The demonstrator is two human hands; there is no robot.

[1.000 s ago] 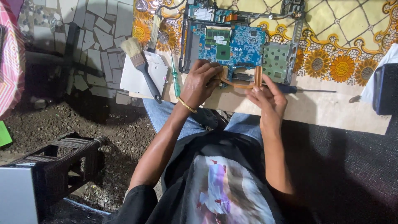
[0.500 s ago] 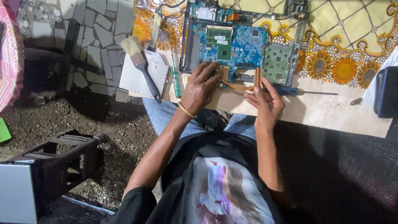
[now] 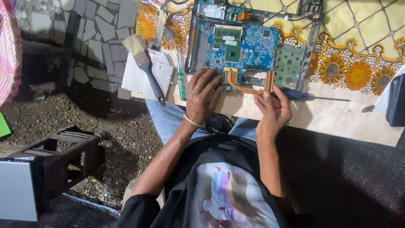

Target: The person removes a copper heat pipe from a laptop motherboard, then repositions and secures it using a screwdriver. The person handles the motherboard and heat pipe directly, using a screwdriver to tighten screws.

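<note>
1. I count one blue circuit board [image 3: 249, 46] set in one dark laptop frame [image 3: 313, 38], one bent copper heat pipe [image 3: 249, 86], two screwdrivers, one paint brush [image 3: 145, 67] and one flat silver drive [image 3: 145, 80].
2. My left hand [image 3: 202, 95] lies flat on the board's near-left corner, its fingers [image 3: 211, 80] spread and pressing down beside the pipe's left leg; I cannot tell whether they pinch anything.
3. My right hand [image 3: 274, 109] has its fingers [image 3: 266, 96] pressed together, tips touching the pipe's right leg.
4. The copper pipe sits at the near edge of the board, between my hands. Its long axis runs left to right, and both legs point away from me.
5. The board hangs close to the near edge of the desk [image 3: 337, 118]; the bare desk to my right gives room.
6. The green screwdriver [image 3: 180, 78] lies just left of my left hand, pointing away from me; the blue screwdriver [image 3: 312, 96] lies to the right, its shaft pointing right.
</note>
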